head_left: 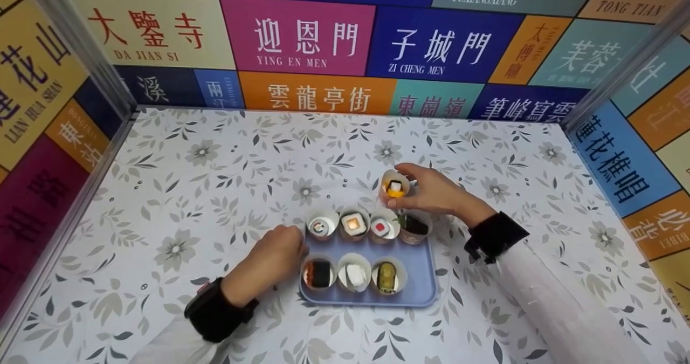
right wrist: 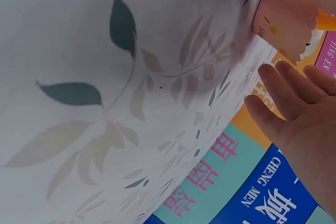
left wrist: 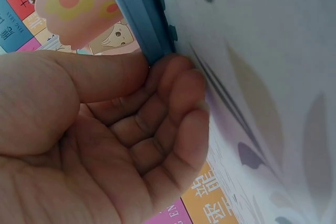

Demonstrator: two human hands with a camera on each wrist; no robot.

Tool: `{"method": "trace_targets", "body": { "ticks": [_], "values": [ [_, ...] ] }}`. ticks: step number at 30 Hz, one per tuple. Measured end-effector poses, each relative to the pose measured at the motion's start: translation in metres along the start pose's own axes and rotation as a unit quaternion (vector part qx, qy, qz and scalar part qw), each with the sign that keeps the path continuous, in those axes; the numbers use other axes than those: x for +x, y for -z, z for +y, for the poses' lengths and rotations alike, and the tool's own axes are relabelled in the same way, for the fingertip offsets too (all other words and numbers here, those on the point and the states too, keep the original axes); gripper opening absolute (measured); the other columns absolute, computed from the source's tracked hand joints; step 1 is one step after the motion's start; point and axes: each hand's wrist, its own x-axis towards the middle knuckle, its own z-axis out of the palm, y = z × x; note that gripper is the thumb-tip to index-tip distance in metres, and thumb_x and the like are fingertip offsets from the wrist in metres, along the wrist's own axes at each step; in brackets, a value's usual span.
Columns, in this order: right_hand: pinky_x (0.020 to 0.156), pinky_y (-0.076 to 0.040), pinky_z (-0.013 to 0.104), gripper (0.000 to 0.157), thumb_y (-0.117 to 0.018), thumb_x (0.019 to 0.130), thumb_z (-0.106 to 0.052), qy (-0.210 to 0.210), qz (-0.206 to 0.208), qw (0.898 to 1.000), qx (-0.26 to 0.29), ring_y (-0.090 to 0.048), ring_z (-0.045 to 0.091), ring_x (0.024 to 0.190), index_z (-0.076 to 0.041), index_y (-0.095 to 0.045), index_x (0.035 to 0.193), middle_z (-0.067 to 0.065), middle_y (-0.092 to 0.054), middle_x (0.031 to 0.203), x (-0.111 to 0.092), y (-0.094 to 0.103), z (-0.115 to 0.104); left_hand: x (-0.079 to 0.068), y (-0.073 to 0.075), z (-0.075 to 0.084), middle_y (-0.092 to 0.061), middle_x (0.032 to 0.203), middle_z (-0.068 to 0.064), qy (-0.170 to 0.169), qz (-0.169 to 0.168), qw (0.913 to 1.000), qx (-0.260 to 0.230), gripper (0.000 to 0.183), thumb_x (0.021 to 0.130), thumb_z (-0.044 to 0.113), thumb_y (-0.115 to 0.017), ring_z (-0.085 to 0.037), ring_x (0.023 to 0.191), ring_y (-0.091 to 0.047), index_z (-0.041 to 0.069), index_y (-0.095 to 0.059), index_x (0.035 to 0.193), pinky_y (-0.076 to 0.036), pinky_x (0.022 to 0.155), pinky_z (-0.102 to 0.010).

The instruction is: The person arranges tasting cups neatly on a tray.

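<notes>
In the head view, my left hand (head_left: 277,251) holds the left edge of a blue tray (head_left: 420,286). The left wrist view shows its thumb on the rim (left wrist: 142,19) and curled fingers at the underside. Paper cups with small sushi pieces stand in two rows on the tray. My right hand (head_left: 434,189) is around another paper cup (head_left: 386,196) behind the tray, thumb on the near side and index finger on the far side. A yellow, black and white sushi piece (head_left: 395,187) lies inside. The other right fingers (right wrist: 294,98) extend beside this cup, close over the tabletop.
The back row includes a cup with a dark piece (head_left: 415,225) at its right end. In front are three cups: a black-and-orange piece (head_left: 318,274), a white one (head_left: 355,276) and a green-yellow one (head_left: 386,276). Lettered panels (head_left: 302,40) enclose the floral-covered table (head_left: 215,170).
</notes>
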Motion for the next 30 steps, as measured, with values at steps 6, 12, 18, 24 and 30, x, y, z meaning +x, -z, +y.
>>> {"method": "trace_targets", "body": {
  "ticks": [6,12,18,24,30],
  "values": [
    [0.107,-0.046,0.053,0.094,-0.087,0.083,-0.043,0.01,0.003,1.0,-0.003,-0.06,0.036,0.126,-0.003,-0.042,0.156,0.021,-0.063,0.138,0.007,-0.008,0.004,0.0,0.0,0.001,-0.06,0.07,-0.009,-0.003,0.005,1.0,-0.006,0.033,0.094,0.009,-0.069,-0.03,0.067,-0.062,0.012,-0.056,0.064,-0.051,0.062,-0.046],
    [0.097,-0.052,0.048,0.079,-0.091,0.08,-0.033,0.029,0.023,0.999,0.003,-0.065,0.031,0.11,-0.004,-0.054,0.143,0.015,-0.069,0.121,0.013,-0.014,0.007,-0.001,-0.001,0.0,-0.061,0.07,-0.01,-0.01,0.011,0.9999,-0.006,0.031,0.094,0.009,-0.069,-0.031,0.068,-0.063,0.011,-0.056,0.066,-0.052,0.062,-0.047],
    [0.087,-0.052,0.044,0.065,-0.09,0.082,-0.035,0.031,0.035,0.999,0.012,-0.065,0.027,0.099,-0.007,-0.06,0.132,0.01,-0.07,0.111,0.014,-0.016,0.007,-0.002,0.001,0.0,-0.061,0.071,-0.011,-0.011,0.013,0.9998,0.007,0.031,0.092,0.007,-0.069,-0.034,0.071,-0.065,0.011,-0.055,0.064,-0.053,0.064,-0.049],
    [0.085,-0.05,0.041,0.06,-0.088,0.082,-0.039,0.011,0.04,0.999,0.006,-0.064,0.026,0.096,-0.009,-0.062,0.127,0.008,-0.07,0.109,0.014,-0.015,0.007,-0.001,0.001,0.001,-0.061,0.072,-0.012,-0.004,0.01,0.9999,0.007,0.031,0.092,0.008,-0.069,-0.035,0.072,-0.065,0.011,-0.056,0.064,-0.053,0.065,-0.05],
    [0.084,-0.049,0.042,0.06,-0.087,0.083,-0.044,-0.009,0.046,0.999,0.0,-0.062,0.027,0.095,-0.01,-0.061,0.126,0.008,-0.069,0.109,0.011,-0.009,0.007,-0.001,0.001,0.001,-0.062,0.072,-0.012,-0.005,0.01,0.9999,0.007,0.03,0.092,0.009,-0.07,-0.036,0.073,-0.066,0.01,-0.056,0.065,-0.053,0.066,-0.051]
  ]
}}
